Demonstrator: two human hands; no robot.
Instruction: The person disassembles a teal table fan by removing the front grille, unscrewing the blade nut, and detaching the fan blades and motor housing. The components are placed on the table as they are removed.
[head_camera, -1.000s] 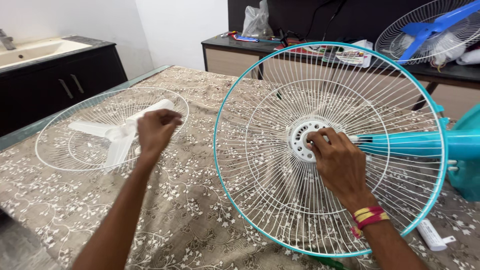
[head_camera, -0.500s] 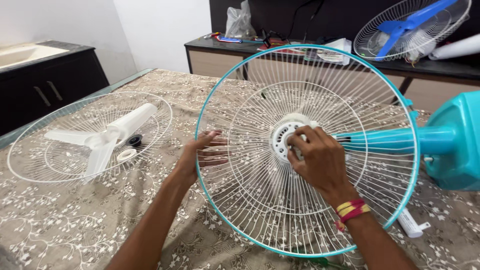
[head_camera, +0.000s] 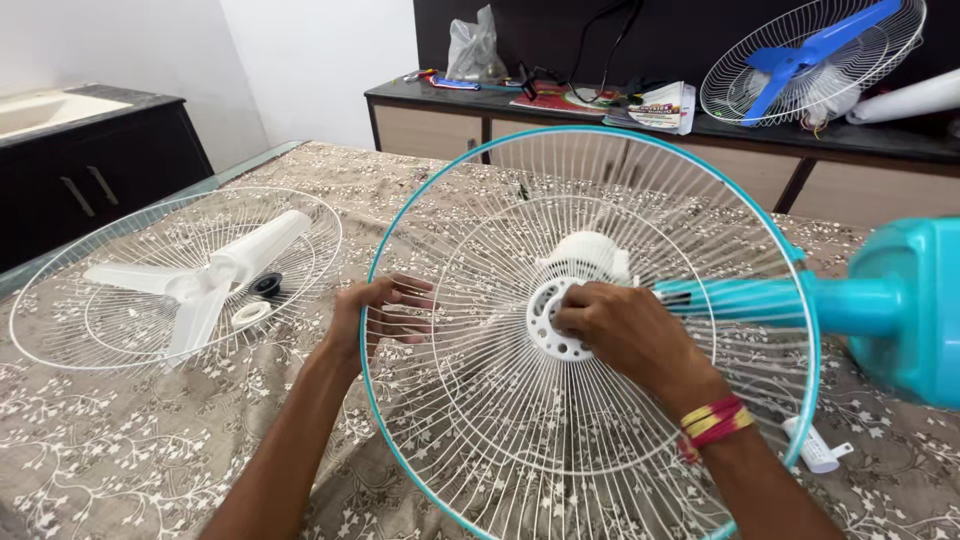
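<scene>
From the head view, my left hand (head_camera: 375, 312) reaches forward from the near left, forearm long and straight, and its fingers (head_camera: 405, 300) curl around the left rim of the round fan guard (head_camera: 500, 440), thumb on the near side, fingertips poking through the white wires. The guard, white wire with a teal ring, stands tilted on edge in the middle of the table (head_camera: 120, 440), which is covered in a brown flowered cloth.

My right hand (head_camera: 625, 330) comes in from the near right, wrist bent, a red and yellow thread band (head_camera: 715, 420) on it. Its fingers are bunched and pressed on the guard's white centre hub (head_camera: 548, 330); whether they pinch something small there I cannot tell. Behind the hub sits the white motor housing (head_camera: 590, 255), and the teal fan body (head_camera: 900, 305) runs off to the right.

To the far left lies a second guard (head_camera: 60, 300) flat on the cloth, with a white three-blade fan blade (head_camera: 200, 280), a black cap (head_camera: 266, 284) and a white ring (head_camera: 250, 313) inside it. A white tube (head_camera: 812, 447) lies near the right edge.
</scene>
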